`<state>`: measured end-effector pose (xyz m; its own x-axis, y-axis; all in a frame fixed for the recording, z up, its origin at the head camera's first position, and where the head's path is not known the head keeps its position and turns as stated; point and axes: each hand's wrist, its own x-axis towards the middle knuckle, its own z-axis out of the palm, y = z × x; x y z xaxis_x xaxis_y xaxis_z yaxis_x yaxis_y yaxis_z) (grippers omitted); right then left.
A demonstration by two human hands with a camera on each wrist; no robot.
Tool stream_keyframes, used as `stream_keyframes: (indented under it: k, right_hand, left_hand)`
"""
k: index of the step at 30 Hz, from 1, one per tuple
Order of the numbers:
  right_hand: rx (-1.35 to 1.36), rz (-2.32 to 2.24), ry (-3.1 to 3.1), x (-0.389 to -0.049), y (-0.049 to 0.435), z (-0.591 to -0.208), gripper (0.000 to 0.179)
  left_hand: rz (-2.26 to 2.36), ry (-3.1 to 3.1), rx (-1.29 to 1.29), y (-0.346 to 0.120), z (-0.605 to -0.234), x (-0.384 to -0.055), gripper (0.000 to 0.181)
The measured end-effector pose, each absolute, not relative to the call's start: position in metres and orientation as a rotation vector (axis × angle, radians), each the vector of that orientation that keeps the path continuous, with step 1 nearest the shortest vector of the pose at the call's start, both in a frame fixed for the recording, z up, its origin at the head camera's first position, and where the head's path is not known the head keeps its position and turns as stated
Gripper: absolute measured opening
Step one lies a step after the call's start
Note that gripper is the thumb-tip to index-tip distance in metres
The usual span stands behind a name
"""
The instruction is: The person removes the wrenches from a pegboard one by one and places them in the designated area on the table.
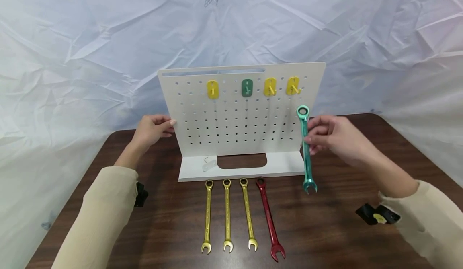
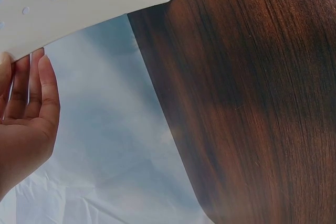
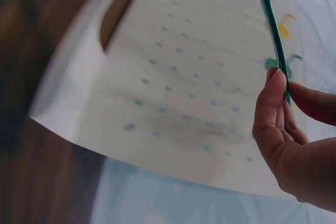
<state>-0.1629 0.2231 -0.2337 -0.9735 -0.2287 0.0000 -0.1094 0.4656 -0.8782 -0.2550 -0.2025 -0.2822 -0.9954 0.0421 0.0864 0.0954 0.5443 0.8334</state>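
Note:
My left hand [image 1: 150, 131] pinches the left edge of a white pegboard [image 1: 170, 100] between thumb and fingers. The left wrist view has the same thumb and fingers [image 2: 48, 90] at the board's edge. In my right hand [image 1: 338, 137] is a green combination wrench [image 1: 307, 164], gripped mid-shaft near the board's right side, ring end up and open end down. The right wrist view shows thumb and fingers pinching its shaft [image 3: 274, 24]. Across the board's upper part sit a yellow hook [image 1: 213, 89], a green hook [image 1: 247, 88] and two more yellow hooks [image 1: 270, 87], [image 1: 293, 86].
On the dark wooden table [image 1: 162, 228], before the board's base, lie three gold wrenches [image 1: 227, 212] and a red wrench [image 1: 268, 216]. A small clear piece [image 1: 209, 165] rests on the base, left of its cutout. Pale wrinkled sheeting [image 1: 108, 60] hangs behind.

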Motion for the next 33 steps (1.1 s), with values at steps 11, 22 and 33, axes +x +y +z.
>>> stream_keyframes:
  k: [11,22,33]
  right_hand:
    - [-0.363,-1.567,2.247,-0.144,0.223,-0.295,0.025]
    - [-0.287,-1.585,2.053,-0.139,0.219,-0.345,0.024]
    - [-0.229,-1.527,2.062,-0.144,0.215,-0.358,0.021]
  left_hand:
    - [-1.460,-2.717,-0.132,-0.202,-0.280,-0.252,0.035]
    - [-1.463,-2.723,-0.141,-0.202,-0.280,-0.251,0.038]
    - [-1.740,-2.571,-0.262,-0.244,-0.337,-0.310,0.030]
